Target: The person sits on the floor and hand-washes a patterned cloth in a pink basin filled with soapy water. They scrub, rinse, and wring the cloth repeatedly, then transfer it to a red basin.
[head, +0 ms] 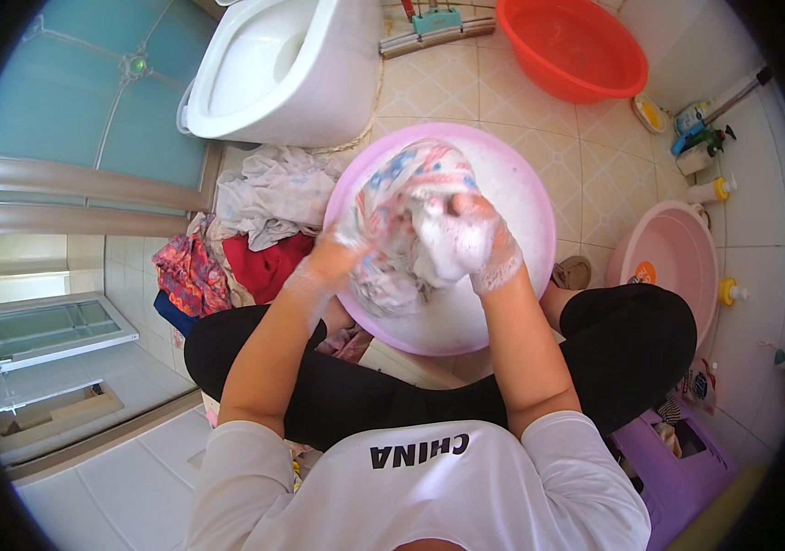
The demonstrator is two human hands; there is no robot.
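Note:
A round pink plastic basin (535, 206) with soapy water stands on the floor before me. Over it, my left hand (332, 258) and my right hand (485, 241) hold a wet, patterned cloth (427, 172), white with red and blue marks. The left side of the picture shows one hand blurred at the cloth's edge. The other, at the right, is covered in thick suds and grips a bunched part. Foam hides some fingers.
Beside the basin lie white laundry (275, 193), a red cloth (268, 265) and a floral cloth (192, 272). Around it stand a toilet (337, 82), a squeeze mop (437, 27), a red basin (571, 86) and a pale pink tub (681, 227). A slipper (571, 273) is near my leg.

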